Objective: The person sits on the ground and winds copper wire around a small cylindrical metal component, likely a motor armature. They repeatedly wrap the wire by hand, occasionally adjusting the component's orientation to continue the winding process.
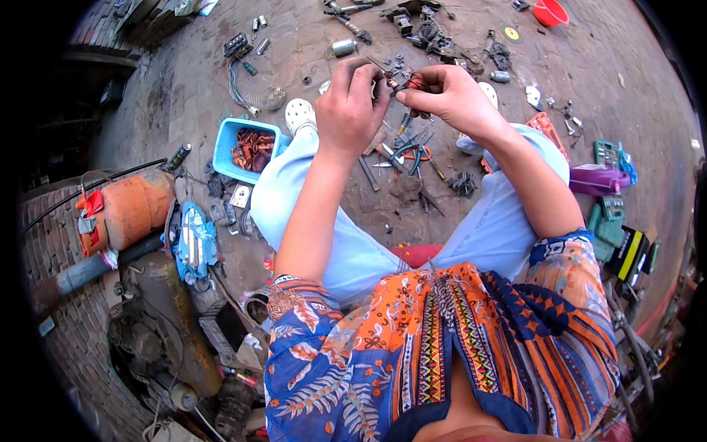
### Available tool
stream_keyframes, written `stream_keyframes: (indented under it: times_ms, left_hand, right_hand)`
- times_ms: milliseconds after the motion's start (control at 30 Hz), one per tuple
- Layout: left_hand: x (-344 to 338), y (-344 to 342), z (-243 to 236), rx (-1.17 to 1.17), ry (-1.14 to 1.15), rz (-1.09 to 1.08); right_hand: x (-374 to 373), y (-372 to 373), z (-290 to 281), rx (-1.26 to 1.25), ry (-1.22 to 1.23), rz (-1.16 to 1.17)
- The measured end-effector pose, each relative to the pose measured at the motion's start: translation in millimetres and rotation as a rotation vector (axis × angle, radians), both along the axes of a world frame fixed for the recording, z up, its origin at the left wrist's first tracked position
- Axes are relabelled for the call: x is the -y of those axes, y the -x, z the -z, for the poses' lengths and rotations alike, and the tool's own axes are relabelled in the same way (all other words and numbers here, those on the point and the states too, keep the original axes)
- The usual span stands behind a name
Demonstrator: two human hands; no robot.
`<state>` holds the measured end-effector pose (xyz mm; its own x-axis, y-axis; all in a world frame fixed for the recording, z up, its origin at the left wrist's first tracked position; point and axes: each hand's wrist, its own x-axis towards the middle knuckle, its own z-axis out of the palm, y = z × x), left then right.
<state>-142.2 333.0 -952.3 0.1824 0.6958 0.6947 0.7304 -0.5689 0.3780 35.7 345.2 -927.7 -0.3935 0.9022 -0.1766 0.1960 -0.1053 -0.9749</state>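
Held up in front of me between both hands is a small motor armature (pixel 417 81) with reddish copper windings and a thin shaft. My right hand (pixel 460 94) pinches it at the wound end, thumb and fingers closed. On the other side, my left hand (pixel 349 107) has its fingers curled closed around the shaft end; its exact fingertip contact is partly hidden. Below the hands, pliers (pixel 418 153) with red and teal handles lie among hand tools on the ground. To the left stands a light blue basin (pixel 221 163) with stripped copper windings (pixel 252 149) inside.
Beyond my hands lie a metal motor can (pixel 344 47), dark machine parts (pixel 427 31) and a red bucket (pixel 550 12). An orange gas cylinder (pixel 140 208) is at the left. A purple container (pixel 589 180) and green tool cases (pixel 607 225) sit at the right.
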Motion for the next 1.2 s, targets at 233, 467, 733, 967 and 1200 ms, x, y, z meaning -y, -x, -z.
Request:
stream_keyframes:
  times_ms: [233, 467, 733, 967, 1200]
  left_hand:
    - [-7.2, -7.2, 1.0, 0.572, 0.198, 0.03]
    - [-17.1, -1.7, -4.4, 1.046, 0.688, 0.04]
    - [-8.5, 4.2, 0.8, 1.35, 1.038, 0.447]
    - [-3.6, 7.7, -6.5, 1.384, 0.985, 0.543]
    - [-1.6, 7.9, -3.6, 1.377, 0.966, 0.535]
  right_hand:
    - [-2.4, -6.7, 0.3, 0.085, -0.219, 0.028]
    - [0.6, -11.5, -0.3, 0.28, -0.556, 0.096]
    - [7.6, -2.8, -0.9, 0.388, -0.908, 0.082]
    - [10.3, 0.5, -5.8, 0.314, -0.804, 0.098]
    - [12.3, -0.5, -6.4, 0.225, -0.649, 0.074]
